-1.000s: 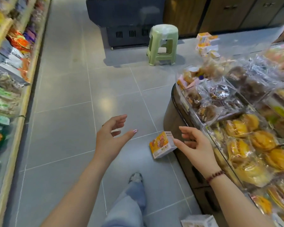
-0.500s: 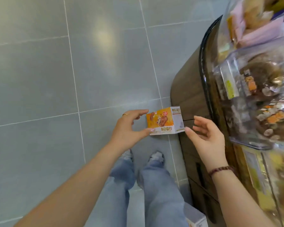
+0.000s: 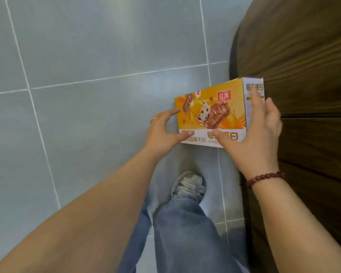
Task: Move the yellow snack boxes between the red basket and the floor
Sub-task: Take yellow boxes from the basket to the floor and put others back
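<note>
Close up and from above, the forefinger (image 3: 174,111) and thumb of the left hand (image 3: 163,131) pinch the left end of a yellow-orange cardboard snack box (image 3: 211,107), while the right hand (image 3: 262,131) grips its right end, fingers (image 3: 255,95) curled over the white end panel and thumb pressed on the white strip nearest the person. The box's long axis runs left to right, rising slightly toward the right; its printed face points up at the camera. It sits low beside a dark brown wooden cabinet (image 3: 303,56), over a grey tiled floor (image 3: 87,56); whether it touches the tiles cannot be told. A thin gold ring (image 3: 153,120) is on the left hand, a dark red beaded bracelet (image 3: 264,177) on the right wrist. Below are blue jeans (image 3: 185,233) and a grey sneaker (image 3: 187,184).
</note>
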A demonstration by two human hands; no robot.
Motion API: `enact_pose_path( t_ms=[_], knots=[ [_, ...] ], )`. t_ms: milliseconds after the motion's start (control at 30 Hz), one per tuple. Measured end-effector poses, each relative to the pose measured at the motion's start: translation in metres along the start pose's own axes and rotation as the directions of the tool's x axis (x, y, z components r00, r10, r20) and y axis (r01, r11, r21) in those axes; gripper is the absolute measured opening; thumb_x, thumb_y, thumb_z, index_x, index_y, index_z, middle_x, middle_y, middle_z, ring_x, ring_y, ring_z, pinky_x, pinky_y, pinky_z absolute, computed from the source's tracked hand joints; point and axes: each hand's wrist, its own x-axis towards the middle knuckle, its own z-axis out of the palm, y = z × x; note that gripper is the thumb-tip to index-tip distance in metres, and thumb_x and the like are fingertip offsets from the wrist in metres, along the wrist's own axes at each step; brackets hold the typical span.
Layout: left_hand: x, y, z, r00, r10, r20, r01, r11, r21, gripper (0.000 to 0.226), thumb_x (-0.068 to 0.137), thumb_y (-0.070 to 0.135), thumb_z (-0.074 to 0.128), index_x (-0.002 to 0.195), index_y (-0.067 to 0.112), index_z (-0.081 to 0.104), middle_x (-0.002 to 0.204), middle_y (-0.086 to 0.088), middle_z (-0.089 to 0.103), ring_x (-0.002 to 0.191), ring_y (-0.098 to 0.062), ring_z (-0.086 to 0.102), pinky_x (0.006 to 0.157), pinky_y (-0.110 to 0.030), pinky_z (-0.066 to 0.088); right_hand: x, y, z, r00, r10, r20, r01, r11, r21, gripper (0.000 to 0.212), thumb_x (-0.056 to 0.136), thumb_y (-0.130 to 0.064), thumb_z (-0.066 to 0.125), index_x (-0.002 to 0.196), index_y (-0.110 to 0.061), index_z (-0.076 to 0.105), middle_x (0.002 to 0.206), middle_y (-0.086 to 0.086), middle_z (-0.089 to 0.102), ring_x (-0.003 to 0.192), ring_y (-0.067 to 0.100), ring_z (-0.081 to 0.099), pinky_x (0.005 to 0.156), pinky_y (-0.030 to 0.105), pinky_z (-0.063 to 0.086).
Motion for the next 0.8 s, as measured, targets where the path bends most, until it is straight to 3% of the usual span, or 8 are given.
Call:
enact_pose_path(
  t_ms=[133, 300, 467, 567, 800],
  knots=[
    [0.028, -0.038, 0.02, 0.999, -0.017, 0.05, 0.019, 0.999, -0.035, 0.08, 0.06, 0.035, 0.086, 0.129, 0.041, 0.045, 0.121, 0.008, 0.037, 0.122, -0.015, 0.041, 0.104, -0.043, 0.04, 0.013, 0.022, 0.024, 0.999, 0.01, -0.037, -0.011, 1.0, -0.003, 0.106, 0.068, -0.04, 0.078, 0.146, -0.041, 0.008, 0.154, 0.009, 0.011, 0.14, 0.029, 0.011, 0.111, 0.048, 0.023],
    [0.045, -0.065, 0.038, 0.989, -0.07, 0.127, 0.093, 0.978, -0.185, 0.097, 0.055, 0.035, 0.087, 0.136, 0.044, 0.034, 0.139, 0.006, 0.038, 0.124, -0.016, 0.045, 0.099, -0.043, 0.046, 0.019, 0.036, 0.037, 0.992, -0.051, -0.112, 0.045, 0.998, -0.051, 0.104, 0.068, -0.037, 0.078, 0.144, -0.044, 0.009, 0.151, 0.007, 0.017, 0.137, 0.027, 0.017, 0.109, 0.045, 0.026],
    [0.054, -0.071, 0.052, 0.971, -0.036, 0.236, 0.135, 0.899, -0.417, 0.116, 0.055, 0.017, 0.086, 0.145, 0.04, 0.017, 0.136, -0.004, 0.052, 0.111, -0.018, 0.061, 0.09, -0.042, 0.053, 0.019, 0.041, 0.05, 0.981, -0.079, -0.177, 0.059, 0.992, -0.115, 0.108, 0.069, -0.036, 0.077, 0.144, -0.045, 0.001, 0.154, 0.009, 0.013, 0.14, 0.027, 0.014, 0.111, 0.049, 0.021],
    [0.052, -0.068, 0.05, 0.967, -0.045, 0.25, 0.156, 0.882, -0.444, 0.12, 0.052, 0.018, 0.087, 0.144, 0.044, 0.014, 0.136, -0.001, 0.052, 0.109, -0.018, 0.062, 0.09, -0.042, 0.052, 0.021, 0.041, 0.052, 0.981, -0.077, -0.179, 0.056, 0.991, -0.118, 0.107, 0.071, -0.035, 0.077, 0.145, -0.044, 0.0, 0.156, 0.007, 0.013, 0.142, 0.026, 0.012, 0.112, 0.048, 0.019],
    [0.016, -0.029, 0.001, 0.989, -0.048, 0.14, 0.097, 0.927, -0.363, 0.122, 0.051, 0.019, 0.083, 0.146, 0.041, 0.01, 0.124, 0.014, 0.054, 0.099, -0.009, 0.065, 0.082, -0.031, 0.056, 0.009, 0.004, 0.027, 0.985, -0.107, -0.137, 0.102, 0.994, -0.042, 0.106, 0.069, -0.03, 0.078, 0.148, -0.037, 0.006, 0.154, 0.005, 0.021, 0.141, 0.023, 0.019, 0.112, 0.041, 0.023]
  ],
)
